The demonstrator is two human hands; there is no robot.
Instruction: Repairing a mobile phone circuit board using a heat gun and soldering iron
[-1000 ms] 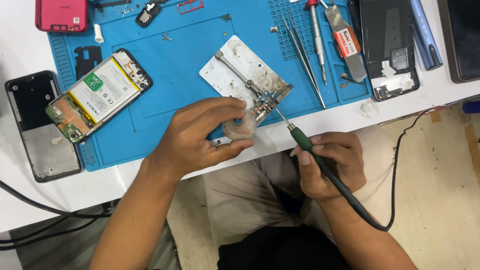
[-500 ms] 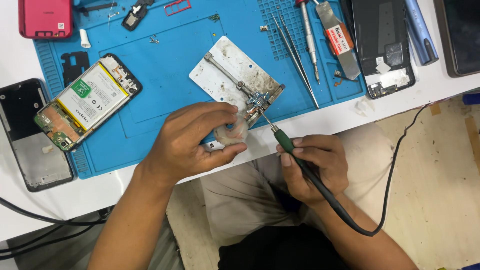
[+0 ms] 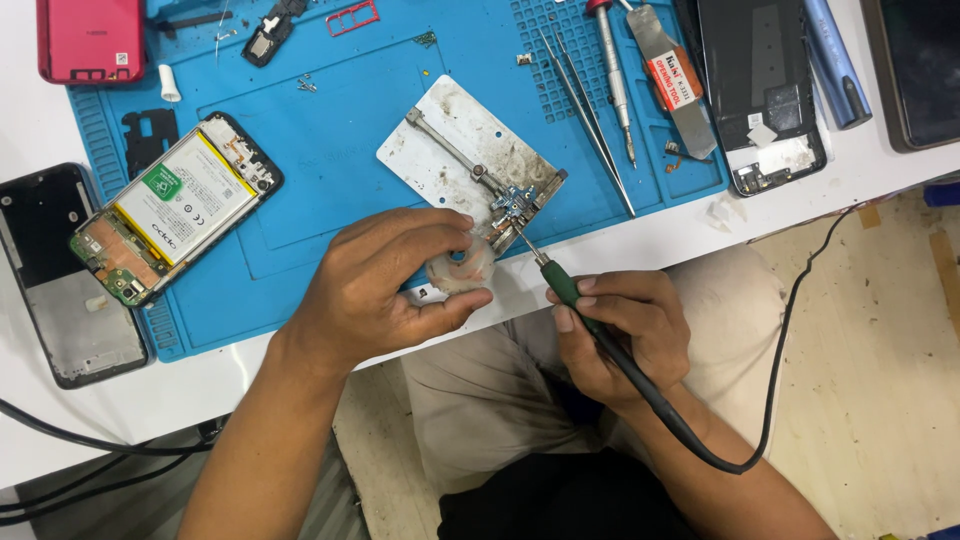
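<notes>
Blue silicone repair mat (image 3: pixel 330 190), covering most of the white bench: carries the work in hand. Opened smartphone (image 3: pixel 178 220), back cover off, battery and green board exposed, lying at the mat's left side beside a separate black phone frame (image 3: pixel 62 275); disassembly is judged done, reassembly not begun. Metal board-holder plate (image 3: pixel 465 150), stained white, at mat centre near the front edge, with a small circuit part (image 3: pixel 515 205) clamped at its near corner; soldering on this part appears to be the step under way, its completion not readable from this view. Left hand (image 3: pixel 385 290): closed around a small translucent round item, likely a solder spool (image 3: pixel 462 268), pinched between thumb and fingers just beside the clamp. Right hand (image 3: pixel 615 335): clenched in a pen grip on a green-collared soldering iron (image 3: pixel 565 290), black cable trailing off the bench; tip at or touching the clamped part, contact too fine to confirm. Tweezers (image 3: pixel 590 120), screwdriver (image 3: pixel 612 75) and metal opening tool (image 3: pixel 672 80) lie unused at the mat's right.
</notes>
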